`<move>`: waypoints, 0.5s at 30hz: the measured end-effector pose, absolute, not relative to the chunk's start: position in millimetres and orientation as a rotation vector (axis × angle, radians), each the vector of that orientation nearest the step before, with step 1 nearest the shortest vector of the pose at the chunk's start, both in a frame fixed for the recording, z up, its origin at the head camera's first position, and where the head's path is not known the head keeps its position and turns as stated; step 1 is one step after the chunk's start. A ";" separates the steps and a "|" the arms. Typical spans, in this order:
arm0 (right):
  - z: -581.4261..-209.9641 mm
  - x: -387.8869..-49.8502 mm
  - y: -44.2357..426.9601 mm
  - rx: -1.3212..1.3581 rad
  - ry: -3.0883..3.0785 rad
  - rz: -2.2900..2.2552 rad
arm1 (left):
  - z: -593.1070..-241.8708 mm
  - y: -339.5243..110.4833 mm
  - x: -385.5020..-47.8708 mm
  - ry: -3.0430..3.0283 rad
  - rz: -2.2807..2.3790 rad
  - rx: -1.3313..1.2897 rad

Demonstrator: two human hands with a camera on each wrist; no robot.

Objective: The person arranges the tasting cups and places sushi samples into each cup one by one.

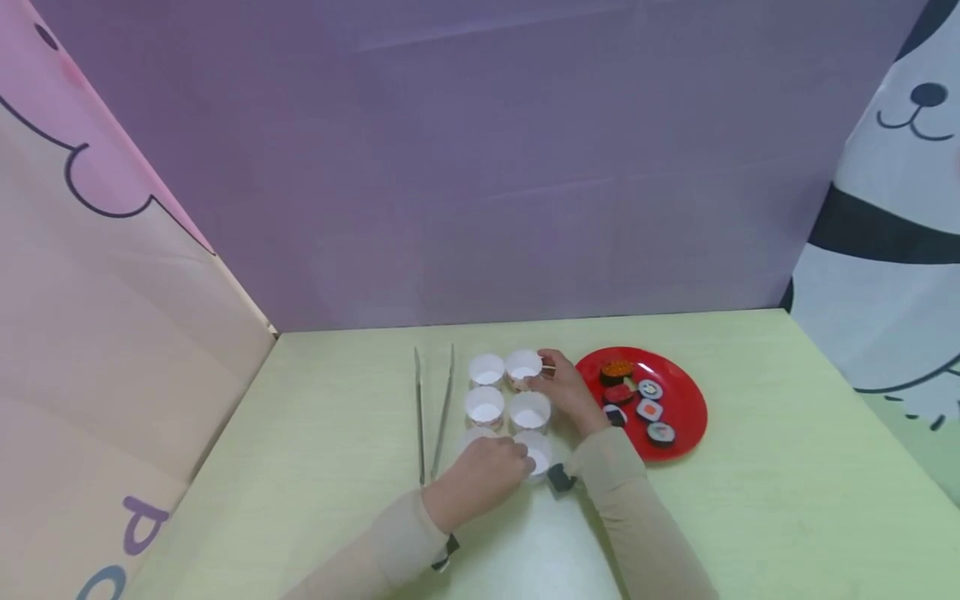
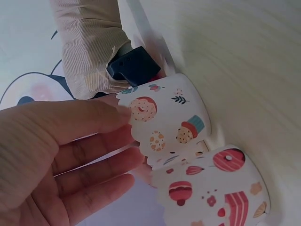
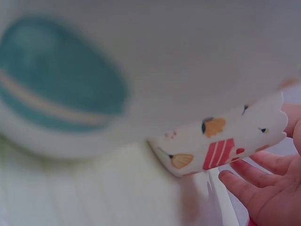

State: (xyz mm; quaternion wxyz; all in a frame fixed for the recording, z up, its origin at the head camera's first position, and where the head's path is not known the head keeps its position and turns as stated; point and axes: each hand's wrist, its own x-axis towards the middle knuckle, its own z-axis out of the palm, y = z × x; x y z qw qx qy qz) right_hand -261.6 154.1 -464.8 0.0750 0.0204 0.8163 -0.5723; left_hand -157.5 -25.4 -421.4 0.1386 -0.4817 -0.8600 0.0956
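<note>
Six white paper baking cups stand in two columns on the table, printed with sweets. My left hand reaches over the front row and pinches the rim of the front right cup between thumb and fingers. It partly hides the front left cup. At the back right cup, my right hand holds the side with thumb and fingers spread round it. Between them stands the middle right cup. The back left cup and middle left cup are untouched by either hand.
To the right lies a red plate with several toy sushi pieces. Metal tongs lie spread left of the cups. A purple backdrop rises behind the table.
</note>
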 end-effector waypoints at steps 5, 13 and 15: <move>-464.1 -262.5 154.2 0.087 2.456 -1.704 | -417.1 -28.1 -157.0 -2.450 0.266 -1.391; -462.8 -264.8 154.5 0.105 2.461 -1.746 | -412.6 -39.4 -162.9 -2.500 0.132 -1.302; -462.8 -265.1 155.0 0.106 2.462 -1.742 | -411.7 -43.7 -165.2 -2.532 0.089 -1.280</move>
